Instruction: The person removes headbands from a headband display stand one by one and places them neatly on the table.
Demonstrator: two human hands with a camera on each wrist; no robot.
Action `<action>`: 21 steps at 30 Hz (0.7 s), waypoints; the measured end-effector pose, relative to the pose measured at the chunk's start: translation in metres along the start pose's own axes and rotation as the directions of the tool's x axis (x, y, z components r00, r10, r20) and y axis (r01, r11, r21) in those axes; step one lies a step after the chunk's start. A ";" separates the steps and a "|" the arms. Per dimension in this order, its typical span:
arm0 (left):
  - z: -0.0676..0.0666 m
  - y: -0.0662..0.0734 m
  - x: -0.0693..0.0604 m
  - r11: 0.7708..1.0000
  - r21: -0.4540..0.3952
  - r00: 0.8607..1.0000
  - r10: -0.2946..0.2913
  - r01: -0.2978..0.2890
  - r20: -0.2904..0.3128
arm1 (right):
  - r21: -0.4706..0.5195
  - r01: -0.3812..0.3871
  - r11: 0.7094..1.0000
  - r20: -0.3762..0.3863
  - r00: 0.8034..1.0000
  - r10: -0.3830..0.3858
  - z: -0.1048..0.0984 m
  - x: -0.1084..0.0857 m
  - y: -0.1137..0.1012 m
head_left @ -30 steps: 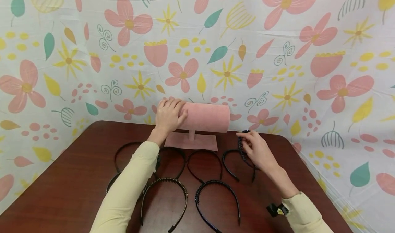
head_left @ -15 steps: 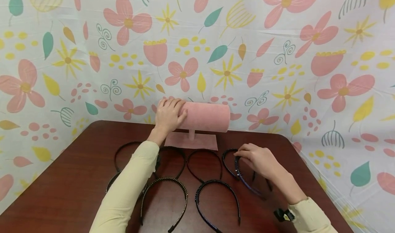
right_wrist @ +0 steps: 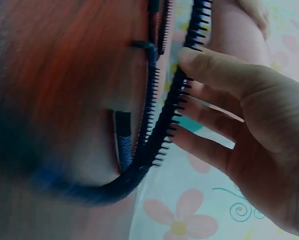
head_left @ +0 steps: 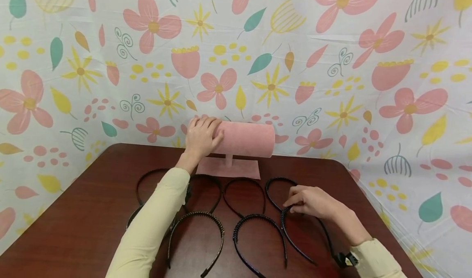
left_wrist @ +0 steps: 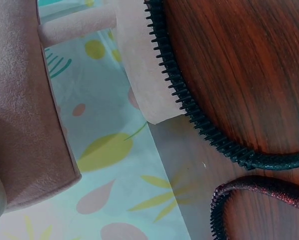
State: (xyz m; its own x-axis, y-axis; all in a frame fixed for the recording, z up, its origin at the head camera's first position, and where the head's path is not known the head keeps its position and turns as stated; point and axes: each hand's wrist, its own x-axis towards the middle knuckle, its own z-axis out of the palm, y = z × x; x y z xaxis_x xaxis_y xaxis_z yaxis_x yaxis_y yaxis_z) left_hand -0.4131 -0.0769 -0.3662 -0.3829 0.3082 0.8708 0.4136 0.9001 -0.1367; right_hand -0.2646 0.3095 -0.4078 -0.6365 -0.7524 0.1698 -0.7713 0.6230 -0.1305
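In the head view my left hand grips the left end of a pink padded headband stand, fingers over its top and thumb at the front. The stand's roll also shows in the left wrist view. At the front right my right hand pinches the top of a dark blue toothed headband, whose arms spread toward me at the table. The right wrist view shows thumb and fingertips on either side of this headband. Whether its ends touch the table I cannot tell.
Several other headbands lie on the brown table: a gold-toned one and a dark one in front, thinner dark ones behind. My left sleeve covers some. A flowered cloth hangs behind the table.
My right hand has moved toward me, bringing the dark blue headband down from upright beside the stand to the front row. My left hand has stayed on the stand.
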 end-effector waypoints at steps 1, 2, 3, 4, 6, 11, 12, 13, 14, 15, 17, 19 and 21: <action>0.000 0.000 0.000 1.000 0.000 1.000 -0.001 0.001 0.002 | 0.018 -0.017 1.000 0.031 0.999 0.016 0.001 -0.001 0.000; 0.000 0.000 0.000 1.000 0.002 1.000 -0.002 0.002 0.006 | 0.033 -0.033 0.999 0.062 0.998 0.031 0.001 -0.002 0.001; 0.000 0.000 0.000 1.000 0.005 1.000 -0.001 0.001 0.007 | 0.045 -0.048 0.998 0.089 0.995 0.044 0.002 -0.003 0.001; 0.000 0.000 0.000 1.000 0.006 1.000 0.001 -0.001 0.007 | 0.054 -0.066 0.996 0.114 0.992 0.059 0.003 -0.004 0.001; 0.000 0.001 0.000 1.000 0.005 1.000 0.005 -0.005 0.009 | 0.072 -0.084 0.994 0.148 0.986 0.072 0.005 -0.006 0.001; 0.000 0.002 0.000 1.000 -0.005 1.000 0.009 -0.009 0.002 | 0.089 -0.138 0.986 0.208 0.971 0.117 0.010 -0.008 0.002; 0.001 0.003 0.000 1.000 -0.008 1.000 0.010 -0.010 -0.001 | 0.095 -0.151 0.984 0.220 0.967 0.127 0.010 -0.008 0.002; 0.001 0.003 0.000 1.000 -0.007 1.000 0.011 -0.011 -0.002 | 0.096 -0.165 0.982 0.231 0.963 0.139 0.010 -0.008 0.002; 0.001 0.002 0.000 1.000 -0.006 1.000 0.011 -0.011 -0.003 | 0.098 -0.172 0.980 0.239 0.960 0.145 0.009 -0.007 0.001; 0.002 0.002 0.000 1.000 -0.005 1.000 0.012 -0.012 -0.005 | 0.106 -0.180 0.978 0.247 0.957 0.149 0.009 -0.007 0.001; 0.002 0.001 0.000 1.000 0.002 1.000 0.014 -0.014 -0.012 | 0.111 -0.193 0.975 0.260 0.952 0.159 0.007 -0.006 0.000; 0.003 0.000 0.000 1.000 0.010 1.000 0.017 -0.016 -0.021 | 0.112 -0.198 0.974 0.267 0.950 0.163 0.006 -0.005 -0.001; 0.003 -0.001 0.001 1.000 0.014 0.999 0.020 -0.019 -0.031 | 0.116 -0.211 0.971 0.275 0.946 0.173 0.006 -0.004 -0.001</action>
State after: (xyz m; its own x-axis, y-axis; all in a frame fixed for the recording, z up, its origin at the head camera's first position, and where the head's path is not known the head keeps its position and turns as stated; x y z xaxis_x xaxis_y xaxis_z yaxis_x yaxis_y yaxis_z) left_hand -0.4164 -0.0764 -0.3669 -0.3488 0.3161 0.8823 0.4090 0.8984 -0.1601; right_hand -0.2607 0.3108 -0.4139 -0.7373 -0.6627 -0.1311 -0.6150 0.7388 -0.2755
